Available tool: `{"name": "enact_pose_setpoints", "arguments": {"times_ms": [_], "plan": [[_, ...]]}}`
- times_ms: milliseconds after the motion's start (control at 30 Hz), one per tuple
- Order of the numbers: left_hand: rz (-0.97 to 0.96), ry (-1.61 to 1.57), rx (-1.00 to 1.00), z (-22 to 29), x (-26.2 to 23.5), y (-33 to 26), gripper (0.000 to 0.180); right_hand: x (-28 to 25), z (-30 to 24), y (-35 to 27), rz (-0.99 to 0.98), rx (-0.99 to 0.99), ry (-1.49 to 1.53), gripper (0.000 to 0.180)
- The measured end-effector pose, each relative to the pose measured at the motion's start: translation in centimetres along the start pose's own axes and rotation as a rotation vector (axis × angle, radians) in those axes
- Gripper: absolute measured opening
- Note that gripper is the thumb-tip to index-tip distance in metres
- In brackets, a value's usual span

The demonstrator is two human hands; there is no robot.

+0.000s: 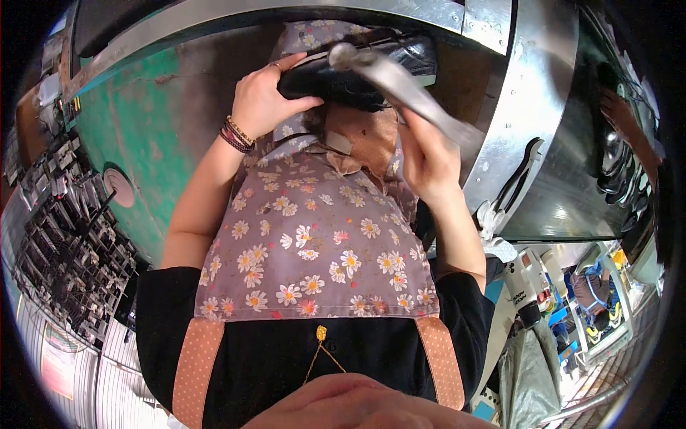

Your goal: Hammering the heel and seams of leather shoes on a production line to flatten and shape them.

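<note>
Shoe (318, 82) clasped by left hand (261, 100), right hand (433, 156) closed around blurred metal tool (396, 84), both outstretched

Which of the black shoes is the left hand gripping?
The black shoe at top centre, partly covered by the blurred hammer in the right hand; the other black shoes sit grouped at the far right.
</note>
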State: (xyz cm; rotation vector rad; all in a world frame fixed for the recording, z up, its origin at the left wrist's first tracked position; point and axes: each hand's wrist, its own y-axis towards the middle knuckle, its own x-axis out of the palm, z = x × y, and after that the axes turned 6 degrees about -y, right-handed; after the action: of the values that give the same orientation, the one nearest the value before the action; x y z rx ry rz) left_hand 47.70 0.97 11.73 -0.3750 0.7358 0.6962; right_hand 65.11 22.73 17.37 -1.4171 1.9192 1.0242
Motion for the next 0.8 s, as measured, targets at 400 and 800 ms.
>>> {"name": "enact_pose_setpoints", "arguments": {"times_ms": [400,800], "plan": [[-0.085,-0.097,-0.075,-1.0,-0.5,0.4,0.071,-1.0,0.8,0.1,-0.289,0.208,-0.108,0.039],[-0.126,-0.065,-0.098,-1.6,-1.0,0.5,0.07,0.2,-0.3,1.1,-0.309,0.402,-0.01,0.044]]}}
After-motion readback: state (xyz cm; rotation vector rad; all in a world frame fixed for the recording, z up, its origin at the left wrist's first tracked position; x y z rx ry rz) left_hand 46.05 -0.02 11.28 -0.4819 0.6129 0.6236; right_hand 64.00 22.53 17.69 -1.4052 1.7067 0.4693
